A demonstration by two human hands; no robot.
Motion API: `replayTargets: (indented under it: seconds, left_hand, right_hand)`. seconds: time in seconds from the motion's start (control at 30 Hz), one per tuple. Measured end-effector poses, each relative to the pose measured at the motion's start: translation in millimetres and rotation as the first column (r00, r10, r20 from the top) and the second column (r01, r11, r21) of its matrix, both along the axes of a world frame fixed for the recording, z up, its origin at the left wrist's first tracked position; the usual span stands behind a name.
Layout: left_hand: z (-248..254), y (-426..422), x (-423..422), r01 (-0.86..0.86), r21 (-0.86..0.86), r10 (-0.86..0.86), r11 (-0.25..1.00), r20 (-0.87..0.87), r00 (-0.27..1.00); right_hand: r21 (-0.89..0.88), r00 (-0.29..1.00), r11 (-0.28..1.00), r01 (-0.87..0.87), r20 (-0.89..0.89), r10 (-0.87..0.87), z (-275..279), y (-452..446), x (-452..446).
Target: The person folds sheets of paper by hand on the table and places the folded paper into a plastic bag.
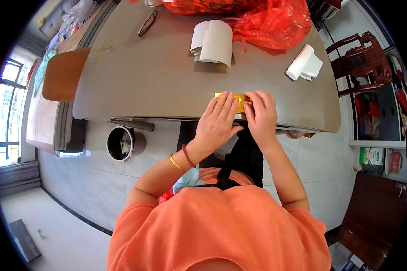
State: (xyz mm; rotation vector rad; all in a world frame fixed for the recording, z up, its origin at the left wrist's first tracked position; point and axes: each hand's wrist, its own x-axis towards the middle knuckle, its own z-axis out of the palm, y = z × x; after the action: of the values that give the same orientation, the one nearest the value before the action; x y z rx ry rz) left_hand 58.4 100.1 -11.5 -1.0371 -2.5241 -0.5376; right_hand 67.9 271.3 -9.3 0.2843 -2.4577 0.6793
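A shiny gold piece [241,107] lies on the grey-brown table [135,86] near its front edge. My left hand [216,118] rests flat over the left part of it, with fingers stretched out. At the right end of the gold piece, my right hand [261,113] has its thumb and bent fingers on its edge. Both hands hide parts of it. Beyond them stands a stack of curved white sheets [216,41]. A white roll [301,62] with a loose end lies to the right.
Red plastic bags [276,25] cover the table's far side. Glasses [148,23] lie at the far left. An orange-brown chair [64,74] touches the left edge, and a carved wooden chair [359,63] stands at the right. A bin [122,143] is on the floor below.
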Motion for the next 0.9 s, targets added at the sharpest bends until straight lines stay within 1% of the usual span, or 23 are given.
replayTargets:
  seconds: [0.03,0.13,0.2,0.27,0.3,0.4,0.5,0.6,0.63,0.77,0.87,0.9]
  left_hand:
    - [-1.8,0.1,-0.6,-0.013,-0.033,0.012,0.999,-0.035,0.999]
    - [-8.9,0.6,0.0,-0.063,-0.111,0.051,0.992,-0.108,0.993]
    - [-8.8,1.2,1.3,-0.074,-0.136,0.057,0.988,-0.124,0.991]
    - [-4.7,-4.9,5.3,-0.086,-0.093,0.082,0.992,-0.046,0.996]
    - [-2.4,-8.1,4.3,-0.099,-0.068,0.099,0.993,-0.012,0.995]
    - [-1.4,-18.9,0.8,-0.082,-0.102,0.078,0.991,-0.040,0.996]
    - [-3.8,-13.9,-0.7,-0.085,-0.078,0.083,0.993,-0.024,0.996]
    - [-7.5,-12.9,-0.5,-0.087,-0.089,0.083,0.992,-0.053,0.995]
    - [-8.4,-11.9,-0.9,-0.085,-0.106,0.078,0.991,-0.073,0.994]
    - [-10.5,-11.9,-3.2,-0.104,-0.138,0.089,0.985,-0.109,0.990]
    - [-3.7,-30.6,-2.6,-0.174,-0.146,0.166,0.974,-0.062,0.984]
    - [-6.1,-38.9,-3.4,-0.206,-0.150,0.191,0.967,-0.109,0.975]
  right_hand:
    - [0.041,0.996,0.999,-0.029,-0.085,0.033,-1.0,-1.2,4.7]
    - [0.216,0.993,0.969,-0.117,0.007,0.119,-14.7,-7.0,31.6]
    - [0.249,0.997,0.966,-0.075,0.024,0.071,-15.7,-4.9,35.9]
    - [0.260,0.999,0.966,-0.015,0.037,0.005,-9.4,3.0,35.9]
    - [0.311,0.999,0.950,-0.004,0.041,-0.010,-10.1,5.4,35.9]
    - [0.359,1.000,0.933,-0.013,0.015,0.008,-10.1,5.7,34.3]
    - [0.244,0.995,0.969,-0.044,0.098,0.021,0.6,-0.6,35.7]
    - [0.236,0.986,0.961,-0.146,0.115,0.121,7.4,-10.2,39.5]
    - [0.251,0.975,0.950,-0.185,0.167,0.145,5.4,-14.8,36.4]
    - [0.253,0.983,0.955,-0.155,0.137,0.123,-6.0,-16.3,26.3]
    - [0.323,0.983,0.935,-0.144,0.159,0.097,-1.3,-14.4,27.5]
    - [0.326,0.985,0.936,-0.134,0.149,0.089,-0.7,-14.7,27.6]
